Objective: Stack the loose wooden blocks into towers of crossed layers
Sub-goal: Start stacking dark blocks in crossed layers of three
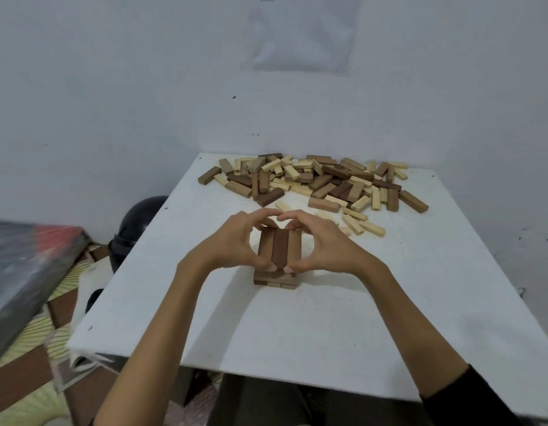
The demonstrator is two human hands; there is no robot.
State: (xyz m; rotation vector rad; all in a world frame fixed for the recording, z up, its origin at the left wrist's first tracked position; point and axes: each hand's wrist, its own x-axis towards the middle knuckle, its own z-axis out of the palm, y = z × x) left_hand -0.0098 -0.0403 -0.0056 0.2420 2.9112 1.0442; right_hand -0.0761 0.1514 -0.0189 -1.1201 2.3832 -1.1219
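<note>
The low tower [278, 256] in front of me shows three top blocks running near to far, a dark brown one between two lighter, over crossed layers. Beyond it, loose blocks [312, 182] in pale, tan and dark brown lie heaped.

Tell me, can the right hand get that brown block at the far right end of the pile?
Probably yes. The brown block lies at the edge of the pile with nothing on it. The right hand has to let go of the tower first.

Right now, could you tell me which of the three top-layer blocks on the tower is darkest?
The middle block, dark brown; the left block beside it is mid-brown and the right block paler tan.
</note>
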